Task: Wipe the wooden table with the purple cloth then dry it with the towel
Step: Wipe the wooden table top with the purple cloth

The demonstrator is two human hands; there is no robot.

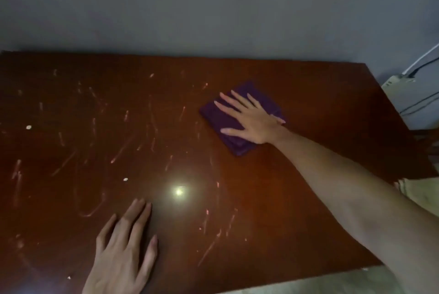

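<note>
The dark reddish wooden table (pixel 320 103) fills most of the view and carries pale scratches and smears. A folded purple cloth (pixel 221 120) lies on its far right part. My right hand (pixel 249 120) presses flat on the cloth with fingers spread, arm stretched out from the lower right. My left hand (pixel 126 246) rests flat on the bare wood near the front edge, fingers apart, holding nothing. No towel shows.
A grey wall runs behind the table. A white box with cables (pixel 411 98) stands off the right edge. Pale fabric (pixel 418 194) shows at the right, past the table's corner. A bright light reflection (pixel 178 191) glints on the wood.
</note>
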